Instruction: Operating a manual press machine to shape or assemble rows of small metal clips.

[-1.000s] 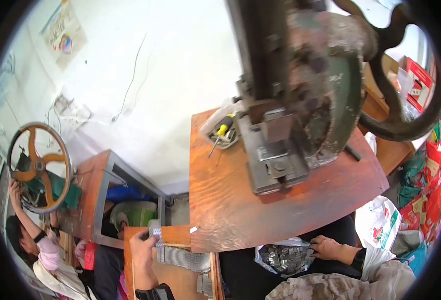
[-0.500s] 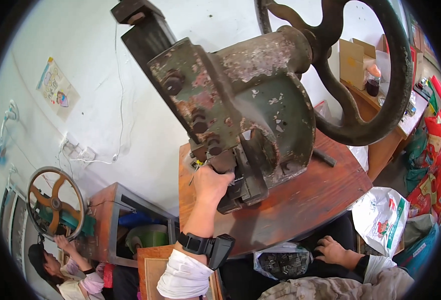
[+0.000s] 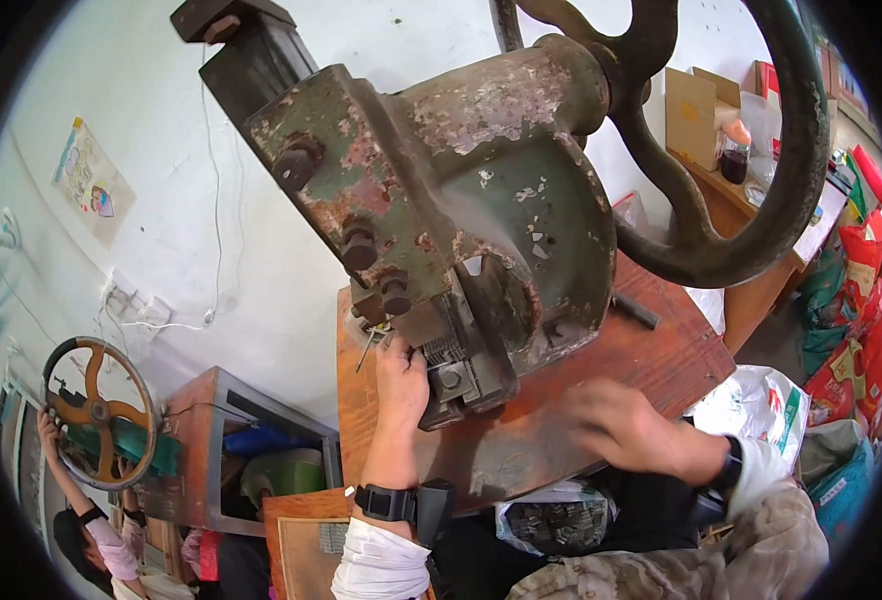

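Note:
A worn green hand press [image 3: 361,190] with flaking paint fills the upper middle, and its large dark handwheel [image 3: 776,240] rises at the right. My left hand [image 3: 401,380] is at the metal die block [image 3: 451,375] under the ram, fingers curled at its left side. What those fingers grip is hidden; a thin rod [image 3: 365,352] sticks out beside them. Over the front right of the wooden tabletop [image 3: 551,430] is my right hand [image 3: 626,425], its fingers smeared by motion. A clear plastic bag [image 3: 558,522] of small dark metal pieces lies in my lap.
At lower left a co-worker [image 3: 111,545] has both hands on another handwheel [image 3: 99,412]. A wooden tray [image 3: 306,550] stands beside my left forearm. A short bar [image 3: 637,311] lies by the press base. White and red bags [image 3: 861,290] line the right side.
My right hand has risen from beside the bag in my lap to above the tabletop. My left hand stays at the die. The co-worker's arms have reached up on the other wheel, which has turned.

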### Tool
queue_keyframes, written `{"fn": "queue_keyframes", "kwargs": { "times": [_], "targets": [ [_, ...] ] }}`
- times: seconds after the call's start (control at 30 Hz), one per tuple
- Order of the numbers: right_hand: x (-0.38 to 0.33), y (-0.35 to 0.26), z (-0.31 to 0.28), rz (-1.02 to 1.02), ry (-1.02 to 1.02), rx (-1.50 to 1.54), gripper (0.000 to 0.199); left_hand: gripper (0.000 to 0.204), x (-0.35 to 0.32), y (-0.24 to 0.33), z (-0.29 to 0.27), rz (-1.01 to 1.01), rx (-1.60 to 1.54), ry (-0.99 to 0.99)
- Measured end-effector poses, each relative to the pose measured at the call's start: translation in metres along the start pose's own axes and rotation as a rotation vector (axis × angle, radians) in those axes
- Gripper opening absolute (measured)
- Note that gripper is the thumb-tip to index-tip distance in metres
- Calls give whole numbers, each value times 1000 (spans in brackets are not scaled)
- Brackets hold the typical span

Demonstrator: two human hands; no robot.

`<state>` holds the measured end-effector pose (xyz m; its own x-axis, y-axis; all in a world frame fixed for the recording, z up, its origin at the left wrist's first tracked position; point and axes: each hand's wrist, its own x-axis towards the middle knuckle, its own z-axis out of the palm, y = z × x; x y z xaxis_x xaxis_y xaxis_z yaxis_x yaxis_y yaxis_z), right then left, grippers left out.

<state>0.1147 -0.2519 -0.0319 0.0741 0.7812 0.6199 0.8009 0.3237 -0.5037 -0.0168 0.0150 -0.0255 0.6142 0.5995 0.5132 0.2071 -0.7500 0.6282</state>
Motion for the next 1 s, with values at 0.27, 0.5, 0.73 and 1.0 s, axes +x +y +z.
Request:
{"fn": "queue_keyframes", "kwargs": {
  "times": [0.27,0.5,0.73,1.0],
  "targets": [
    [122,10,67,331,218,-367,64,33,3,-8,14,-183,-287,2],
    [117,27,62,293,256,-260,51,34,0,-15,14,-178,-278,-6],
    [119,35,68,306,261,-200,49,34,1,-8,13,-137,-164,-23],
    [110,25,52,410,213,-87,49,39,3,-8,17,-161,-107,-11]
  ]
}}
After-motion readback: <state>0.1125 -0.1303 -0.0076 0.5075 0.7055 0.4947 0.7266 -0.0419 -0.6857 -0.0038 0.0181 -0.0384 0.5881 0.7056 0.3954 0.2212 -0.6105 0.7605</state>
